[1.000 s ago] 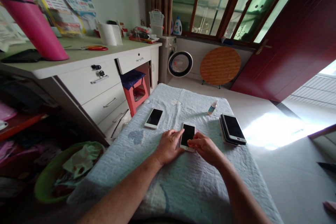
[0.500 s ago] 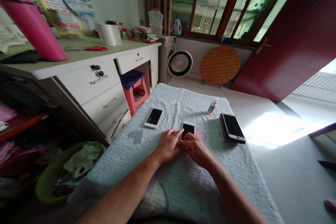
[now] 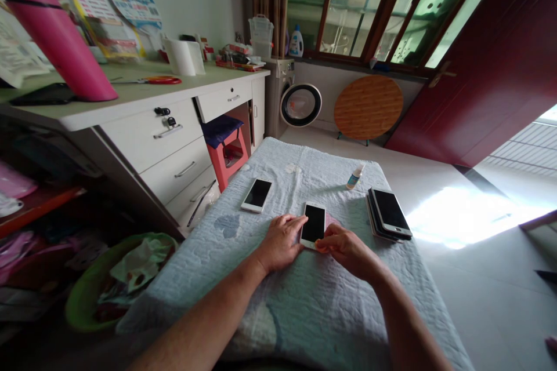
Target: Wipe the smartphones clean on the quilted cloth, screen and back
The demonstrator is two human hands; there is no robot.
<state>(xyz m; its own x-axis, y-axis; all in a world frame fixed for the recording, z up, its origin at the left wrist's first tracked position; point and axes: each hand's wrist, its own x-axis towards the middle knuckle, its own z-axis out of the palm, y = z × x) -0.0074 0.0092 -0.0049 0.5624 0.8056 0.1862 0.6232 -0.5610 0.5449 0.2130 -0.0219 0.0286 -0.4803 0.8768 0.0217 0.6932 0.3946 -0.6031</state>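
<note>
Pink flask: on the white drawer unit, well off at 10 o'clock from the middle phone (clock centre throughout).
Green basin: 8 o'clock, well apart, pale bags inside.
Scissors: on the drawer unit, red-orange handles, right of the flask.
Paper roll: 11 o'clock, same surface, just beyond the scissors.
Stool: coral, dark blue pad on top, 10 o'clock.
Left phone: white, dark screen up, flat on the cloth-covered worktop, 10 o'clock, apart from both hands.
Left hand: 8 o'clock, grip part open — forefinger and thumb at the middle phone's left edge, not wrapped round it.
Middle phone: white, dark screen up, flat on the worktop between the hands.
Right hand: 4 o'clock, grip pinched closed, fingertips at the phone's lower right corner — can't tell if anything small is between them.
Spray bottle: 1 o'clock, white top, on the worktop near its far edge.
Phone stack: 3 o'clock, white phone on top, layers not squarely aligned, near the worktop's right edge.
</note>
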